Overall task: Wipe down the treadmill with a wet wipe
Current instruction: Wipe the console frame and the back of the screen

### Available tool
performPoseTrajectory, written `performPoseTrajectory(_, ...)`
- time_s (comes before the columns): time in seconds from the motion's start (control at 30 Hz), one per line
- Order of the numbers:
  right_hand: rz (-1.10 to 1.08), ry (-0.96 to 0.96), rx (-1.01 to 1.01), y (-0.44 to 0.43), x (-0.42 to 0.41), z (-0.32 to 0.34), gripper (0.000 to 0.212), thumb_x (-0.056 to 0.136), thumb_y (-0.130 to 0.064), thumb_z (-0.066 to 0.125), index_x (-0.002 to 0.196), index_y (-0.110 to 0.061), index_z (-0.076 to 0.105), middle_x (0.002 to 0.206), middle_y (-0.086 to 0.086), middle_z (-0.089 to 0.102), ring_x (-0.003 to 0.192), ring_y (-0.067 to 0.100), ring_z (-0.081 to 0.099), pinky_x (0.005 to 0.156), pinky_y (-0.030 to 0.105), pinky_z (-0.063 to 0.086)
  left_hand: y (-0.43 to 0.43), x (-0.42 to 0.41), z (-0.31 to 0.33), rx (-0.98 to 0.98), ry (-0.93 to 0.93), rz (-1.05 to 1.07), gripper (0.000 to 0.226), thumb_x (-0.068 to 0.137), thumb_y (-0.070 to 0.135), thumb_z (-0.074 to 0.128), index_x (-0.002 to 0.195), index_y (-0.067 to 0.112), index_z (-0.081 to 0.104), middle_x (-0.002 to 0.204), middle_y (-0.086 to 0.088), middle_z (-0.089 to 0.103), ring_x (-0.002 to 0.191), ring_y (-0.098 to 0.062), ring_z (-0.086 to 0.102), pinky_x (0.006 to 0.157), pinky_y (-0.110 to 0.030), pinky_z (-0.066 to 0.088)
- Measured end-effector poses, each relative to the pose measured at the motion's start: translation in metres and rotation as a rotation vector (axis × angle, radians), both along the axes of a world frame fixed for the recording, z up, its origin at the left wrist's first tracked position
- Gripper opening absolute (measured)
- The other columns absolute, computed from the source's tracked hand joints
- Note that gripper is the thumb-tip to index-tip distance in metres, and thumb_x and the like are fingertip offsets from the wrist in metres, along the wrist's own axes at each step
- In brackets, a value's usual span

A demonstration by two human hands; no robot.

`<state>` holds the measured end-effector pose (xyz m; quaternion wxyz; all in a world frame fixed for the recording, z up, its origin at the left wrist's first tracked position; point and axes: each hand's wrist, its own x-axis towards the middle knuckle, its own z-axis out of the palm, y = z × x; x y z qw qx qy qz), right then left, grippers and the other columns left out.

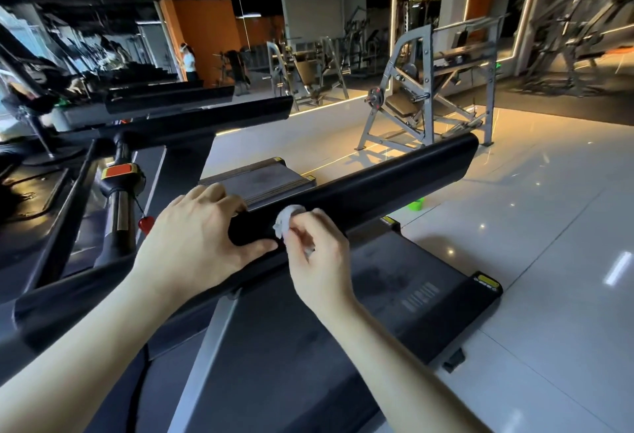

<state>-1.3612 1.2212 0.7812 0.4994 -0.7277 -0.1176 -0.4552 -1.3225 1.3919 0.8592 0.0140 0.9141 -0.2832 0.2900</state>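
1. The left hand point(202, 237) grips the treadmill's black padded handrail point(394, 175). Its fingers curl over the top and its thumb presses the near face. The fingertips are hidden behind the rail.
2. Just beside that thumb, the wet wipe point(286, 221) is a small crumpled white wad pressed against the handrail.
3. The right hand point(319, 261) pinches the wipe with curled fingers, which cover its lower part.
4. The dark treadmill belt point(411, 278) lies below the rail, its near end cut off by the frame edge.
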Motion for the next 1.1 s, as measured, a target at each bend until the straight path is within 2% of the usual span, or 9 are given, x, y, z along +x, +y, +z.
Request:
performPoseTrajectory(0.1, -0.195, -0.008, -0.022, -0.052, 0.019, -0.001, 0.015, 0.097, -0.001, 0.057, 0.083, -0.006, 0.060, 0.084, 0.003, 0.055, 0.069, 0.025, 0.055, 0.062, 0.045, 0.048, -0.002, -0.002, -0.001, 0.010, -0.025, -0.006, 0.069, 0.075, 0.086, 0.050, 0.098, 0.024, 0.069, 0.089, 0.008, 0.054, 0.093, -0.022, 0.059, 0.078, -0.038, 0.051)
performPoseTrajectory(0.3, -0.534, 0.131, 0.324, -0.119, 0.056, 0.009, 0.013, 0.098, -0.008, 0.056, 0.096, -0.016, 0.067, 0.092, 0.001, 0.068, 0.087, 0.019, 0.066, 0.080, 0.049, 0.057, -0.005, 0.001, 0.001, 0.019, 0.032, 0.027, 0.065, 0.072, 0.087, 0.052, 0.092, 0.027, 0.065, 0.088, 0.010, 0.053, 0.091, -0.019, 0.058, 0.077, -0.036, 0.050)
performPoseTrajectory(0.47, -0.301, 0.053, -0.135, -0.032, 0.026, 0.016, 0.025, 0.095, -0.012, 0.051, 0.105, -0.008, 0.074, 0.095, 0.003, 0.058, 0.080, 0.023, 0.058, 0.071, 0.037, 0.051, -0.004, 0.000, 0.000, 0.035, -0.011, 0.038, 0.066, 0.072, 0.087, 0.049, 0.091, 0.026, 0.065, 0.086, 0.010, 0.052, 0.089, -0.019, 0.058, 0.073, -0.036, 0.050)
performPoseTrajectory(0.6, -0.017, 0.092, -0.499, -0.052, 0.017, 0.031, 0.030, 0.098, -0.013, 0.051, 0.119, -0.011, 0.073, 0.095, -0.001, 0.056, 0.082, 0.018, 0.058, 0.072, 0.027, 0.048, -0.001, -0.001, -0.003, 0.043, -0.039, 0.017, 0.066, 0.074, 0.085, 0.047, 0.092, 0.025, 0.066, 0.086, 0.010, 0.052, 0.088, -0.020, 0.058, 0.072, -0.036, 0.051)
performPoseTrajectory(0.73, -0.263, 0.327, -0.452, -0.139, 0.055, 0.048, 0.026, 0.103, -0.017, 0.052, 0.111, -0.011, 0.076, 0.104, 0.005, 0.069, 0.092, 0.021, 0.063, 0.080, 0.035, 0.054, -0.003, 0.004, -0.001, 0.037, -0.036, 0.007, 0.066, 0.074, 0.087, 0.046, 0.089, 0.026, 0.065, 0.086, 0.010, 0.052, 0.087, -0.019, 0.058, 0.072, -0.036, 0.052)
performPoseTrajectory(0.83, -0.550, 0.458, -0.416, -0.178, 0.073, 0.054, 0.026, 0.103, -0.016, 0.046, 0.098, -0.008, 0.070, 0.096, 0.012, 0.068, 0.088, 0.035, 0.065, 0.068, 0.039, 0.054, -0.003, 0.005, -0.003, 0.037, -0.047, 0.009, 0.066, 0.073, 0.087, 0.050, 0.088, 0.025, 0.066, 0.084, 0.009, 0.052, 0.086, -0.021, 0.059, 0.071, -0.036, 0.051)
performPoseTrajectory(0.93, -0.747, 0.449, -0.341, -0.153, 0.067, 0.044, 0.018, 0.101, -0.012, 0.049, 0.111, -0.006, 0.062, 0.110, 0.013, 0.064, 0.089, 0.036, 0.067, 0.069, 0.039, 0.054, -0.002, 0.005, -0.003, 0.042, -0.045, 0.018, 0.064, 0.073, 0.087, 0.055, 0.088, 0.026, 0.065, 0.083, 0.010, 0.051, 0.086, -0.020, 0.059, 0.071, -0.035, 0.049)
performPoseTrajectory(1.0, -0.706, 0.339, -0.259, -0.108, 0.051, 0.024, 0.017, 0.100, -0.015, 0.046, 0.112, -0.010, 0.057, 0.110, 0.008, 0.059, 0.087, 0.032, 0.066, 0.066, 0.038, 0.053, -0.001, 0.005, -0.002, 0.044, -0.039, 0.015, 0.064, 0.072, 0.087, 0.055, 0.086, 0.026, 0.064, 0.082, 0.010, 0.050, 0.086, -0.020, 0.058, 0.071, -0.035, 0.049)
performPoseTrajectory(1.1, -0.385, 0.120, -0.215, -0.032, 0.014, -0.009, 0.012, 0.097, -0.015, 0.045, 0.106, -0.015, 0.052, 0.107, 0.001, 0.058, 0.090, 0.026, 0.062, 0.070, 0.036, 0.052, 0.001, 0.005, -0.002, 0.046, -0.056, 0.011, 0.064, 0.073, 0.087, 0.052, 0.084, 0.025, 0.064, 0.081, 0.010, 0.049, 0.084, -0.019, 0.058, 0.068, -0.035, 0.048)
